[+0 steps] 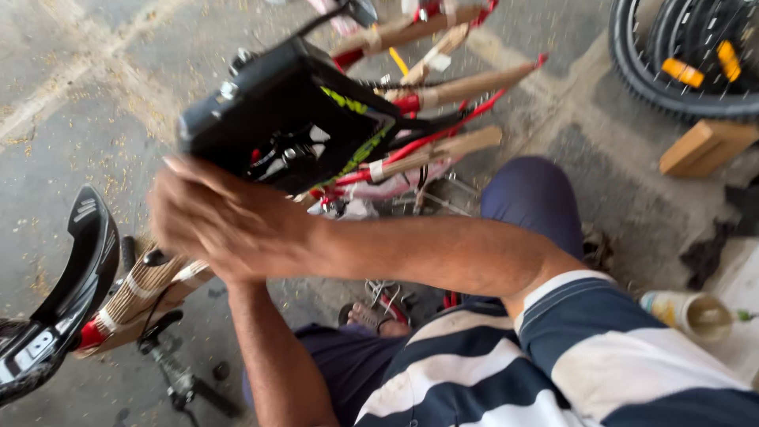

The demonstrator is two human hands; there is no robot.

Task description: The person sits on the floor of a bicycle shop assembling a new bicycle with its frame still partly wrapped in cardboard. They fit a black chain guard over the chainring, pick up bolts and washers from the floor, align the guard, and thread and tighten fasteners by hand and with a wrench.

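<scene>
Both hands meet at about nine o'clock of the view, just under a black bicycle saddle [277,115] that is turned underside up, its rails and clamp showing. The right hand [217,217] crosses over from three o'clock, its back toward the camera, fingers curled and pressed against the saddle's lower edge; motion blur hides how tightly it grips. The left hand [229,277] comes up from six o'clock and is almost wholly hidden behind the right one, so I cannot tell how open it is or what it touches.

The saddle sits on a red bicycle frame [443,126] whose tubes are wrapped in brown cardboard, running out toward one o'clock. At eight o'clock lies a black mudguard [75,261] beside a cardboard-wrapped tube with a brake lever. At two o'clock, well apart, a black tyre [672,91] with orange reflectors lies on the concrete floor [79,95], a wooden block [704,146] just below it. A pale bottle [688,312] lies at four o'clock beside the striped sleeve.
</scene>
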